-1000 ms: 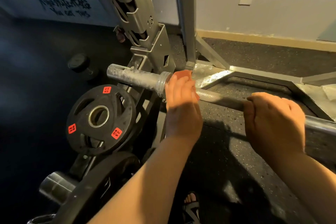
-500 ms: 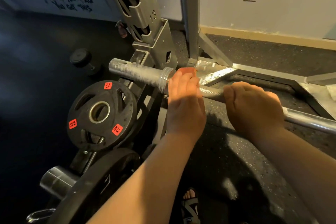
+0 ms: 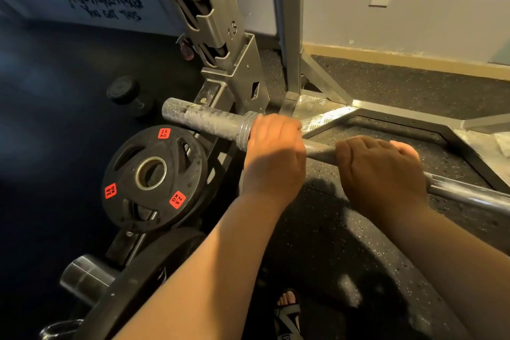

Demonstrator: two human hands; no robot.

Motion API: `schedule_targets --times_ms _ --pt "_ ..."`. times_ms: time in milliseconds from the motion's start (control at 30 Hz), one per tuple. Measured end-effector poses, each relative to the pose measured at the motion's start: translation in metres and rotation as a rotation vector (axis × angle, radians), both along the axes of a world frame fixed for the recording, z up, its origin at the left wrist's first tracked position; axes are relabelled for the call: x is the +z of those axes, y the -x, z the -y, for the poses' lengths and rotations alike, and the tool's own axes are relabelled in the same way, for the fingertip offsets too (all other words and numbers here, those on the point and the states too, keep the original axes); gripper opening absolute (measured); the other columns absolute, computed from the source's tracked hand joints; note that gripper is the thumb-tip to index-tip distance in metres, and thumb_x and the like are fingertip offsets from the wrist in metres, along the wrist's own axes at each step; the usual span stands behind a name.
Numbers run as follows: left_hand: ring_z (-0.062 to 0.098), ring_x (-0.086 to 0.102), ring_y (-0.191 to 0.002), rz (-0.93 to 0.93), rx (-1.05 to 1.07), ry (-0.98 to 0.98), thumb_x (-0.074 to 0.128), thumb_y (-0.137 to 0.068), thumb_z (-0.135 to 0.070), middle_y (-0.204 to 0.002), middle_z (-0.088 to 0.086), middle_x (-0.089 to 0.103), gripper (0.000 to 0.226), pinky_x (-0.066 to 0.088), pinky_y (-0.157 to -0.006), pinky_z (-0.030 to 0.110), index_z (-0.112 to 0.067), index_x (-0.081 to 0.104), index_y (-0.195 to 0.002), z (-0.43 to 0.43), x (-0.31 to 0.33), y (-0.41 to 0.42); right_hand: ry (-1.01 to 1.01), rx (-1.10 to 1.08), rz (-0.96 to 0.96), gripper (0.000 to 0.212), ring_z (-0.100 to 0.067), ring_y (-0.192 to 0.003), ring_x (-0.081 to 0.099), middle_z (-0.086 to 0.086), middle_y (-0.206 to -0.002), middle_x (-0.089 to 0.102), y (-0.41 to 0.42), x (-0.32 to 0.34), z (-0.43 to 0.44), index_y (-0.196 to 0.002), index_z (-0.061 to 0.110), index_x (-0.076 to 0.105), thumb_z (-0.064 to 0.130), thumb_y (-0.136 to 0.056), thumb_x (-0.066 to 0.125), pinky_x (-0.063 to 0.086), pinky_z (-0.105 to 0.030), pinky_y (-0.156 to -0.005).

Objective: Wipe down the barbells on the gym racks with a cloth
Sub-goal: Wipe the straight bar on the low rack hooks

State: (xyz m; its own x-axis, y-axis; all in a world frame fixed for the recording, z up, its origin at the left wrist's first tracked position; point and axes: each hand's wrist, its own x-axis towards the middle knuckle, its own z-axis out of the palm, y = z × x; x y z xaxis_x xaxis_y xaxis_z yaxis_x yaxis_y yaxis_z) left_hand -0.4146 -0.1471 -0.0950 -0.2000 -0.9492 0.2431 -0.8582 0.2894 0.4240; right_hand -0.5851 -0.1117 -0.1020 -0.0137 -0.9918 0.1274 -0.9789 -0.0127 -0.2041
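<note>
Right hand (image 3: 383, 171) slid nearer left hand (image 3: 273, 157), both grips clasping barbell (image 3: 209, 121) near weight plate (image 3: 124, 174)

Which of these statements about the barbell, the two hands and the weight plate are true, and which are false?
1. The left hand and the right hand both hold the barbell shaft. True.
2. The left hand sits beside the sleeve collar. True.
3. A plate is loaded on the barbell sleeve. False: it is bare; the weight plate sits lower, off the bar.
4. The plate's labels read 10 KG. False: 2.5 KG.
5. The rack upright shows 12 and 13. True.
</note>
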Motion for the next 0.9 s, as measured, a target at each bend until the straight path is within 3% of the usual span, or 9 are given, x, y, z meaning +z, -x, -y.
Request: schedule_targets --times_ms 100,167,267,367,533,600,667,800,900 --pt "0.027 0.036 -0.14 -0.052 0.054 -0.139 0.036 -0.109 -0.021 -0.145 0.014 0.046 0.032 0.021 -0.126 0.045 -0.008 0.05 -0.135 -0.033 -0.011 -0.002 0.04 -0.02 0.002 0.057 -0.031 -0.085 0.069 -0.006 -0.093 0.073 -0.002 0.0 -0.001 -0.098 0.015 0.069 0.043 -0.109 0.021 0.047 -0.042 -0.086" --pt "0.027 0.02 -0.15 -0.03 0.07 -0.176 0.03 -0.109 -0.028 -0.157 0.01 0.031 0.04 0.001 -0.124 0.031 -0.01 0.042 -0.142 -0.04 -0.02 -0.006 0.044 -0.018 -0.006 0.058 -0.03 -0.084 0.069 -0.006 -0.092 0.073 -0.004 0.001 -0.002 -0.097 0.015 0.069 0.043 -0.109 0.02 0.047 -0.042 -0.085" --pt "0.028 0.049 -0.129 0.007 0.033 -0.09 0.034 -0.107 -0.02 -0.134 0.014 0.055 0.036 0.028 -0.121 0.036 -0.005 0.056 -0.13 -0.021 -0.008 -0.005 0.031 -0.004 0.01 0.057 -0.029 -0.083 0.068 -0.006 -0.093 0.072 -0.005 0.0 -0.004 -0.098 0.016 0.068 0.043 -0.109 0.02 0.046 -0.04 -0.082" --pt "0.03 0.056 -0.091 0.033 0.03 -0.066 0.043 -0.095 -0.011 -0.093 0.012 0.063 0.024 0.047 -0.085 0.041 -0.003 0.066 -0.095 0.011 0.014 0.006 0.011 0.007 0.029 0.055 -0.027 -0.082 0.066 -0.005 -0.092 0.07 -0.002 -0.002 -0.003 -0.098 0.017 0.066 0.042 -0.111 0.019 0.043 -0.035 -0.073" --pt "0.029 0.055 -0.104 0.105 0.07 -0.07 0.034 -0.098 -0.02 -0.107 0.012 0.062 0.036 0.046 -0.097 0.044 -0.006 0.064 -0.11 -0.001 0.007 0.014 0.009 0.015 -0.014 0.056 -0.026 -0.079 0.066 -0.004 -0.087 0.07 -0.001 -0.001 0.0 -0.093 0.018 0.065 0.043 -0.11 0.018 0.043 -0.034 -0.073" --pt "0.031 0.039 -0.139 0.133 -0.007 -0.19 0.022 -0.104 -0.031 -0.145 0.014 0.046 0.049 0.026 -0.121 0.051 -0.009 0.046 -0.142 -0.024 -0.003 0.014 0.006 -0.001 -0.024 0.058 -0.027 -0.081 0.067 -0.004 -0.088 0.07 -0.003 0.0 -0.001 -0.092 0.018 0.065 0.044 -0.108 0.016 0.048 -0.039 -0.08" --pt "0.03 0.018 -0.153 0.171 -0.06 -0.314 0.017 -0.108 -0.039 -0.161 0.011 0.027 0.054 0.004 -0.126 0.048 -0.014 0.027 -0.155 -0.028 -0.011 0.006 -0.002 -0.017 -0.017 0.058 -0.029 -0.083 0.068 -0.004 -0.089 0.071 -0.004 0.001 -0.001 -0.093 0.017 0.067 0.044 -0.108 0.017 0.049 -0.044 -0.088" --pt "0.026 0.052 -0.129 -0.018 -0.057 -0.029 0.026 -0.107 -0.023 -0.131 0.014 0.061 0.044 0.033 -0.12 0.043 -0.003 0.06 -0.128 -0.013 0.002 -0.011 0.006 -0.013 -0.001 0.056 -0.028 -0.085 0.068 -0.004 -0.092 0.072 -0.004 0.002 -0.004 -0.096 0.018 0.067 0.044 -0.109 0.019 0.047 -0.041 -0.087" --pt "0.009 0.041 -0.128 -0.144 0.095 -0.104 0.031 -0.108 -0.021 -0.133 0.007 0.056 0.036 0.027 -0.118 0.025 -0.009 0.059 -0.127 -0.016 0.01 0.006 -0.025 0.007 -0.033 0.055 -0.025 -0.085 0.067 -0.003 -0.094 0.071 -0.003 0.003 -0.004 -0.098 0.019 0.066 0.044 -0.109 0.017 0.047 -0.037 -0.08"
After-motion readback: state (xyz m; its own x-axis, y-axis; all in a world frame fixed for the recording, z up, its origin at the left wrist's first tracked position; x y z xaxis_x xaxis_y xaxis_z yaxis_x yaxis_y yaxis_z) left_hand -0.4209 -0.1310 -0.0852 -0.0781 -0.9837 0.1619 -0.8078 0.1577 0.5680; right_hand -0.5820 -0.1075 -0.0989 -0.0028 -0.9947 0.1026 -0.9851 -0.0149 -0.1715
